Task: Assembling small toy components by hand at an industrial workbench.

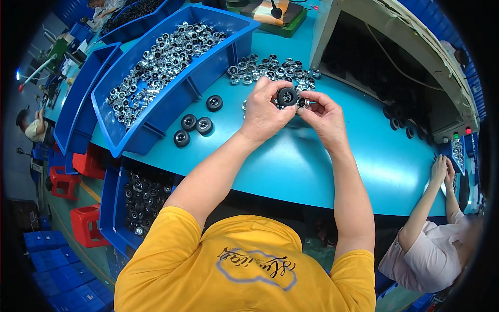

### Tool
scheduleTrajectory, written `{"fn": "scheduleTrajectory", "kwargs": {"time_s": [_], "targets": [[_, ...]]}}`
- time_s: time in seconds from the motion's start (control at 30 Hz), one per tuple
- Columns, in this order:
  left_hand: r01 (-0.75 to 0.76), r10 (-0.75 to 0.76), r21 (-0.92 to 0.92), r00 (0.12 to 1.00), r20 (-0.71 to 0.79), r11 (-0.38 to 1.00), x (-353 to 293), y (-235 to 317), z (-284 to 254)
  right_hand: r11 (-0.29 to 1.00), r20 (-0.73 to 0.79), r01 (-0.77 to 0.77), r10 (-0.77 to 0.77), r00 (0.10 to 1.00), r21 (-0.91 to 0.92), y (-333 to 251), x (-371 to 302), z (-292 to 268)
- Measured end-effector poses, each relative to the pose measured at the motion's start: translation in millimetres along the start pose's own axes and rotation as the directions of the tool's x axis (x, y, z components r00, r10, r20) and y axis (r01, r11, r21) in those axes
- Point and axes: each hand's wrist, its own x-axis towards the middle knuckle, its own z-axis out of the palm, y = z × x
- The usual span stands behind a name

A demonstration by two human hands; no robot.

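Above the turquoise table my left hand is closed around a small black toy wheel, holding it upright by its tyre. A shiny hub shows in the wheel's centre. My right hand pinches a small chrome wheel hub between thumb and fingertips, right beside the black wheel. Whether the two parts touch cannot be made out. Loose chrome hubs lie in a heap just beyond my hands. Several black wheels rest on the table to the left of my left hand.
A blue bin of chrome hubs stands at the left; a lower bin holds black wheels. At the right is a pale machine housing with black tyres along its opening. A co-worker sits far right. Red stools stand lower left.
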Motion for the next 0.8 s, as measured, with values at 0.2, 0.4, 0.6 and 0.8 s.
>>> {"fn": "scheduleTrajectory", "kwargs": {"time_s": [0.2,0.4,0.6,0.8], "targets": [[0.035,-0.034,-0.071,0.999,0.012,0.997,0,2,0,0.996,-0.031,0.006,-0.003,1.0,0.093,-4,0,2],[0.538,-0.203,-0.796,0.843,0.499,0.276,7,-8,-11,0.984,-0.089,0.082,-0.068,0.994,0.16,-10,-2,3],[0.635,-0.116,-0.772,0.765,0.633,-0.03,6,-11,-11,0.974,-0.144,0.117,-0.09,0.985,0.196,-9,-1,2],[0.648,-0.12,-0.761,0.756,0.643,0.005,5,-7,-10,0.97,-0.147,0.133,-0.104,0.984,0.202,-10,-2,2]]}}
